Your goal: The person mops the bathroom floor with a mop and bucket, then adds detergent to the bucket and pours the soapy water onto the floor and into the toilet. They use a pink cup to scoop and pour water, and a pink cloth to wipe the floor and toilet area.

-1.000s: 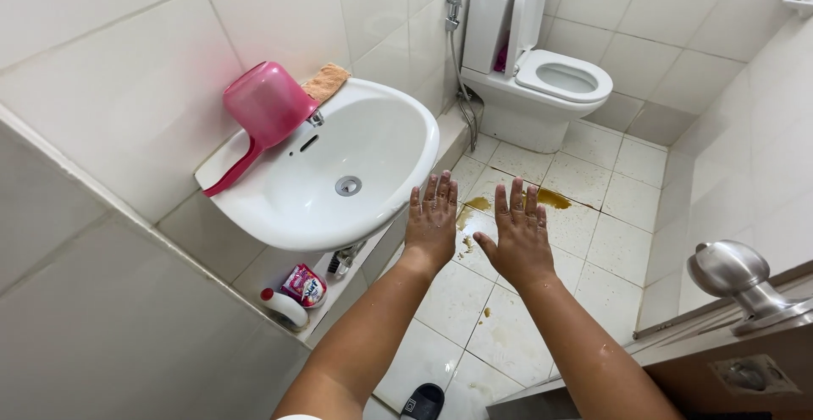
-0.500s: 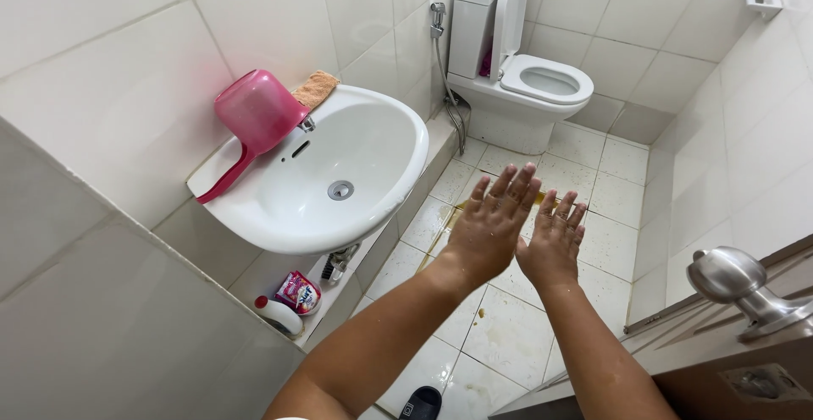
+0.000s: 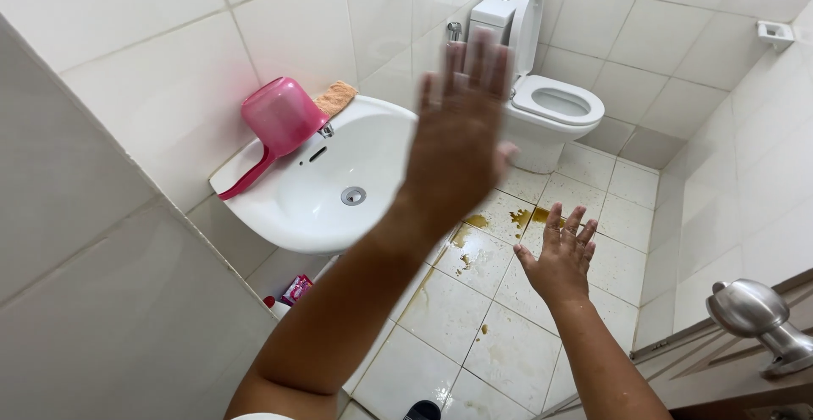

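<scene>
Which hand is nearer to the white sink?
Left. The left hand is raised, blurred, beside the white sink at its right edge. The right hand is lower and farther right, spread over the stained floor tiles.

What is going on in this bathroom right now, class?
A person stands in a small tiled bathroom with both bare hands held out, fingers spread, holding nothing. The left hand is raised, blurred, in front of the white sink; the right hand is lower, over the floor. Brownish-yellow stains lie on the floor tiles between sink and toilet. A pink dipper rests upside down on the sink's rim.
</scene>
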